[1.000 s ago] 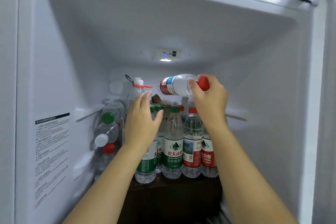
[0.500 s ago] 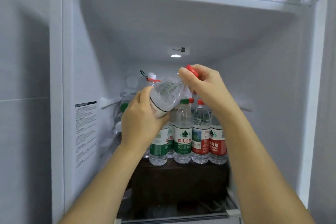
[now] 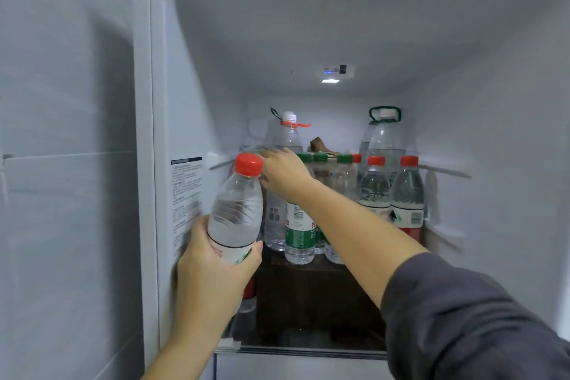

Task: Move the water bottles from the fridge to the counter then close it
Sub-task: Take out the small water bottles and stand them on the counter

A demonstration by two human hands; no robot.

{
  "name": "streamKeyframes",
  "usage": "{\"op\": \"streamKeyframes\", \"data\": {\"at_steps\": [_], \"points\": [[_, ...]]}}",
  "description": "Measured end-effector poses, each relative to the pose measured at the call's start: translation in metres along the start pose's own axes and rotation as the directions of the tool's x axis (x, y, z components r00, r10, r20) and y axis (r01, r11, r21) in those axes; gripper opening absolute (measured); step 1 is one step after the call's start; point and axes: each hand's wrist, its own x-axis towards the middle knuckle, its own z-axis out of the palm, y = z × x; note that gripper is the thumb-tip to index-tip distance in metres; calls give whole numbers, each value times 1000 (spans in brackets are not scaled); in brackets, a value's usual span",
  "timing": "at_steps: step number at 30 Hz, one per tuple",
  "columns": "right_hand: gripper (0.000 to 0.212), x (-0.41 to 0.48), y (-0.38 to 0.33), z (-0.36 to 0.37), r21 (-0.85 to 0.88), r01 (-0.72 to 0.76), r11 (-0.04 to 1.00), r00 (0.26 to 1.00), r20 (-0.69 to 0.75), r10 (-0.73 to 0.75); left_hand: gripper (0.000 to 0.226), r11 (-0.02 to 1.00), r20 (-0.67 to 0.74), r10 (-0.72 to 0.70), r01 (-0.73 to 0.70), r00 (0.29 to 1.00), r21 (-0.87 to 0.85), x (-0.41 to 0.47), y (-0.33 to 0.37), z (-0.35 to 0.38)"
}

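My left hand (image 3: 212, 274) grips the lower part of a clear red-capped water bottle (image 3: 236, 213), holding it upright in front of the open fridge's left inner wall (image 3: 197, 77). My right hand (image 3: 285, 174) reaches into the fridge, fingers spread over the tops of the left-most standing bottles, with nothing visibly held. Several green-capped bottles (image 3: 299, 234) and red-capped bottles (image 3: 407, 194) stand in a group on a dark box (image 3: 314, 296). My right forearm hides part of the group.
Two large handled water jugs (image 3: 288, 136) (image 3: 385, 136) stand at the back, with a brown object between them. A printed sticker (image 3: 186, 188) is on the left wall. A shelf rail (image 3: 444, 171) juts from the right wall. A lamp (image 3: 330, 80) glows overhead.
The red-capped bottle passed from my right hand to my left and now stands upright. My right hand let go and reached back over the standing bottles.
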Motion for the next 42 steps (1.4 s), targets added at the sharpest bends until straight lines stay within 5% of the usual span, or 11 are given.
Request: {"op": "streamKeyframes", "data": {"at_steps": [4, 10, 18, 24, 29, 34, 42], "points": [[50, 16, 1, 7, -84, 57, 995, 995, 91, -49, 73, 996, -19, -80, 81, 997, 23, -7, -2, -1], [41, 31, 1, 9, -101, 116, 988, 991, 74, -108, 66, 958, 1, -271, 269, 963, -102, -7, -7, 7], [33, 25, 5, -13, 336, -69, 939, 977, -166, 131, 67, 930, 63, -322, 328, 945, -166, -1, -8, 12], [23, 24, 1, -56, 698, -54, 714, 793, -405, 455, 62, 929, 80, -309, 319, 948, -189, 10, -2, 9], [15, 15, -10, -98, 890, 59, 453, 638, -383, 668, 55, 927, 101, -289, 305, 952, -217, 15, 9, 3], [9, -24, -14, -113, 936, -34, 350, 660, -242, 711, 49, 941, 112, -263, 281, 958, -190, 15, 22, -7], [14, -88, -44, -128, 970, -77, 229, 796, -79, 600, 44, 944, 124, -262, 281, 957, -170, -14, 39, -42]]}}
